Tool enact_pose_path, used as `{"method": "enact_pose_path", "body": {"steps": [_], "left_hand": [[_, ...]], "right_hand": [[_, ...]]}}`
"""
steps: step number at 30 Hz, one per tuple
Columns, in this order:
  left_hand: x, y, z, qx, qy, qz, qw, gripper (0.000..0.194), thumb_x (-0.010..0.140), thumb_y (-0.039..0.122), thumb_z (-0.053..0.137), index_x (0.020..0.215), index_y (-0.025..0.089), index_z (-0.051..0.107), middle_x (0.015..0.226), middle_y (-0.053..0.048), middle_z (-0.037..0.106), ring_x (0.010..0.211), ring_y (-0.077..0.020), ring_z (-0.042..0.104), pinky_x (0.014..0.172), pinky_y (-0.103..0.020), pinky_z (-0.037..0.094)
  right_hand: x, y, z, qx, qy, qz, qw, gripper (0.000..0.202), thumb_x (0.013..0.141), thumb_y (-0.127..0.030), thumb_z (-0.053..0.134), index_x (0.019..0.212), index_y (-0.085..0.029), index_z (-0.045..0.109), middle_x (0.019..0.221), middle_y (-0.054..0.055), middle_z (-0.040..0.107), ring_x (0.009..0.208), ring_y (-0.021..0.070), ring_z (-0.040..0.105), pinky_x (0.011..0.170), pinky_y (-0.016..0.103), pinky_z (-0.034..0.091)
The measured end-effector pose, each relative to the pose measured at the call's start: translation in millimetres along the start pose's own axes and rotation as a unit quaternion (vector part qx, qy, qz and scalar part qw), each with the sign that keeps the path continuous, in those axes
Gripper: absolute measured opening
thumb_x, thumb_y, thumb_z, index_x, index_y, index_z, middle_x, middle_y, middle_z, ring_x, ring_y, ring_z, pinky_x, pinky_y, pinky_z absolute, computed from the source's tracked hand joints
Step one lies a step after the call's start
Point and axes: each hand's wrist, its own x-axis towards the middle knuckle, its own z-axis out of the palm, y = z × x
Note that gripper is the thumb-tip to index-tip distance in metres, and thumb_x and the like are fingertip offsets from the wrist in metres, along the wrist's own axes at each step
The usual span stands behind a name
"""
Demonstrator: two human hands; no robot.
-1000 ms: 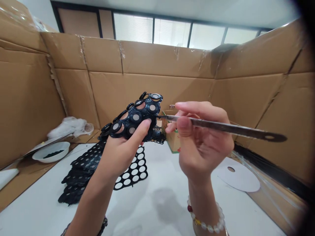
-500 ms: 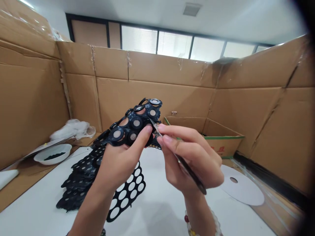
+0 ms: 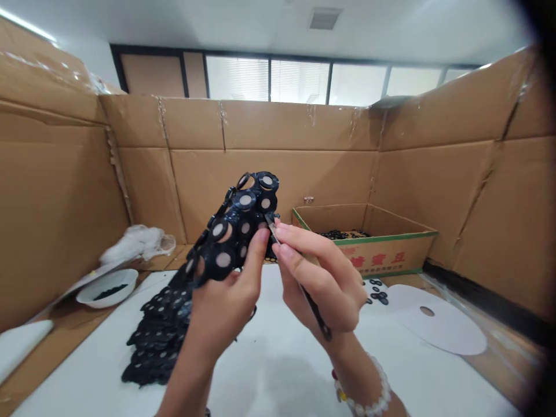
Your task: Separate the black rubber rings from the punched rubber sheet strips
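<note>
My left hand [image 3: 234,289] grips a floppy black rubber sheet [image 3: 234,217], with the thumb pressed on its front. Round rings with pale centres cover this sheet, and some holes show through. My right hand [image 3: 321,275] pinches a slim, pointed, knife-like tool [image 3: 309,298], dark at its rear end. The tip touches or nearly touches the sheet close to the left thumb. Below and left of the left hand lies a pile of similar black sheets [image 3: 158,341] on the white tabletop [image 3: 260,376].
A cardboard box with green edges [image 3: 391,252] holds black pieces at the back right. Small black rings [image 3: 379,296] and a white disc [image 3: 456,324] lie nearby. At left are a white bowl [image 3: 89,292] and a clear plastic bag [image 3: 139,243]. Cardboard walls [image 3: 278,130] surround the table.
The black sheet has turned a little in my left hand, and the right hand has shifted slightly left with the tool. The head view has moved, showing more of the box and small rings.
</note>
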Motion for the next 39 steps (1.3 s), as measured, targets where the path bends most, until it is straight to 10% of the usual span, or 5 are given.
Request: {"method": "enact_pose_path", "body": {"steps": [16, 32, 39], "left_hand": [[12.8, 8.9, 5.7, 0.239, -0.045, 0.186, 0.952, 0.024, 0.094, 0.024, 0.054, 0.108, 0.027, 0.073, 0.108, -0.004, 0.077, 0.13, -0.03, 0.056, 0.117, -0.051, 0.033], [13.5, 2.0, 15.4, 0.013, -0.102, -0.004, 0.995, 0.029, 0.092, 0.037, 0.062, 0.119, 0.028, 0.069, 0.12, -0.004, 0.072, 0.134, -0.0267, 0.052, 0.116, -0.047, 0.037], [10.1, -2.8, 12.2, 0.122, -0.134, 0.0, 0.983, 0.021, 0.089, 0.044, 0.062, 0.091, 0.027, 0.074, 0.076, -0.003, 0.073, 0.097, -0.0309, 0.07, 0.099, -0.048, 0.05]], "right_hand": [[-15.0, 24.8, 0.7, -0.053, -0.005, -0.054, 0.997, 0.02, 0.081, -0.002, 0.069, 0.091, -0.019, 0.065, 0.091, 0.008, 0.078, 0.083, 0.0179, 0.076, 0.068, 0.028, 0.067], [-2.8, 32.8, -6.5, 0.033, -0.006, 0.071, 0.997, 0.018, 0.08, -0.008, 0.072, 0.085, -0.022, 0.064, 0.087, 0.004, 0.075, 0.08, 0.0183, 0.073, 0.069, 0.033, 0.063], [-14.7, 42.6, -9.7, 0.036, -0.022, 0.037, 0.998, 0.026, 0.084, -0.001, 0.06, 0.098, -0.022, 0.065, 0.092, 0.002, 0.077, 0.093, 0.0191, 0.076, 0.073, 0.028, 0.065]]}}
